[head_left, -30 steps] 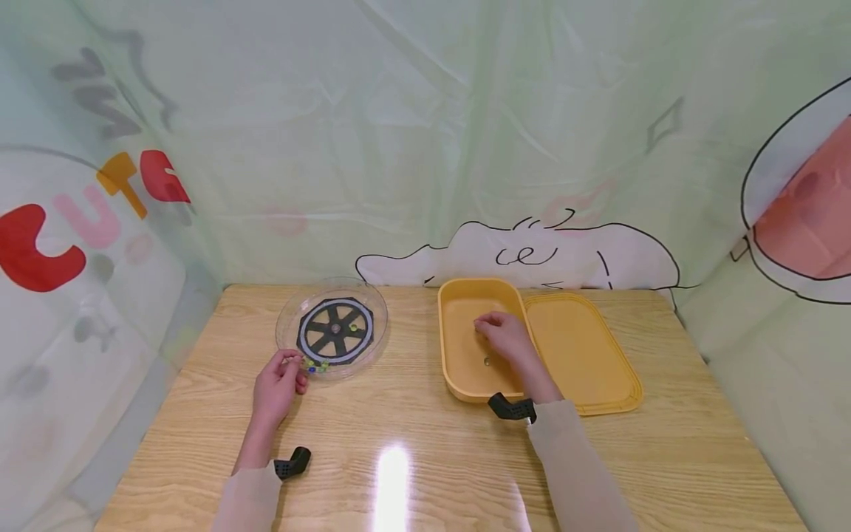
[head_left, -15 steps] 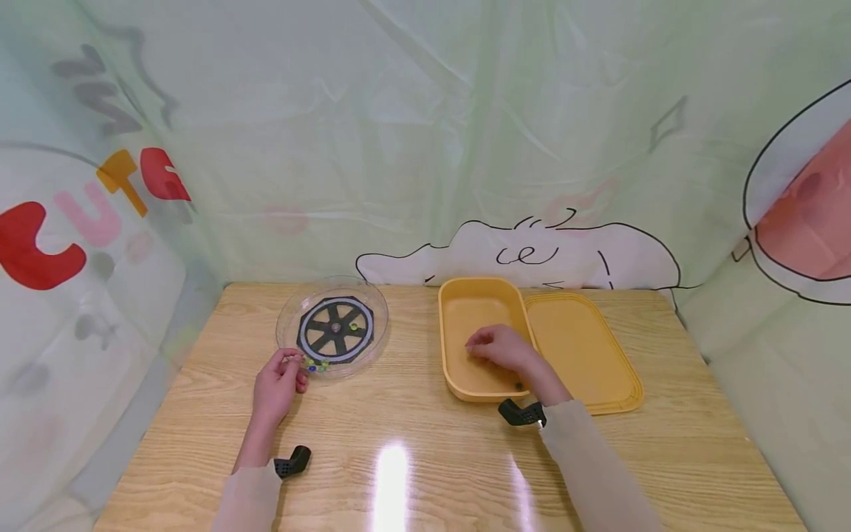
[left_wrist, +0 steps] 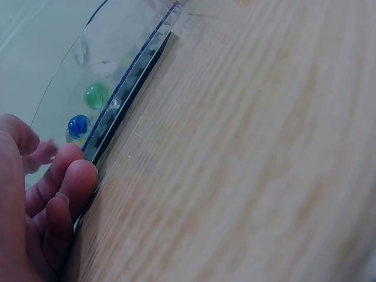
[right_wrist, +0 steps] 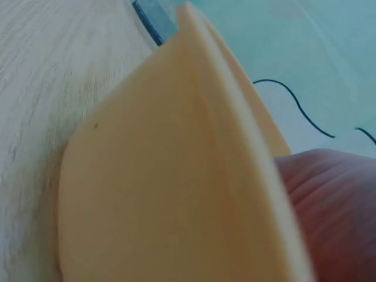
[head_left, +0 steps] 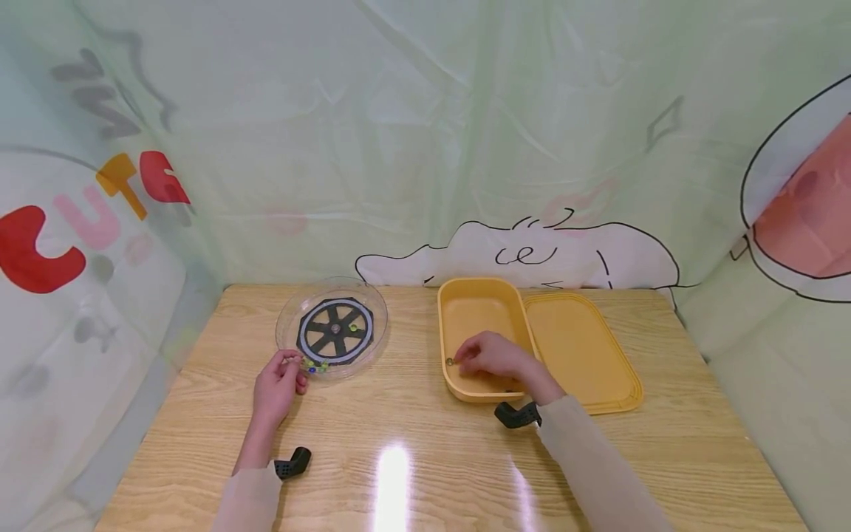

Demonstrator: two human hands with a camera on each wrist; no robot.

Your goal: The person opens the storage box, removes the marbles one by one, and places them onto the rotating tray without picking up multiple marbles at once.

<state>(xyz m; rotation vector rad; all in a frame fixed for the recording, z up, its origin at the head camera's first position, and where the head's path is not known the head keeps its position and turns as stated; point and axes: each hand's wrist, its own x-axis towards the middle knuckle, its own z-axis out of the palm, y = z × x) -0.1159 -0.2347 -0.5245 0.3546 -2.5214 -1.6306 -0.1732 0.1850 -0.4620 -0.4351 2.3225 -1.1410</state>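
Observation:
In the head view, my left hand [head_left: 275, 388] is at the near-left edge of a round clear plastic dish [head_left: 380, 347], thumb and fingers pinching its rim. Several glass marbles lie by those fingers, among them a blue marble [left_wrist: 79, 126] and a green marble [left_wrist: 96, 96] in the left wrist view. My right hand [head_left: 495, 355] reaches down into a yellow plastic box [head_left: 482, 288], fingers bent. A small marble [head_left: 450, 362] sits at its fingertips against the box's left side. In the right wrist view the box wall [right_wrist: 147, 176] hides those fingers.
Inside the dish is a black spoked wheel-shaped piece [head_left: 335, 329] with a yellow-green marble [head_left: 354, 327] on it. A flat yellow lid [head_left: 585, 355] lies right of the box. A dark spot [head_left: 510, 391] shows at the box's near end. A printed curtain [head_left: 425, 148] hangs behind the table.
My right hand has moved left and nearer inside the box. A marble now shows at the box's left side by the fingertips. The left hand has stayed on the dish.

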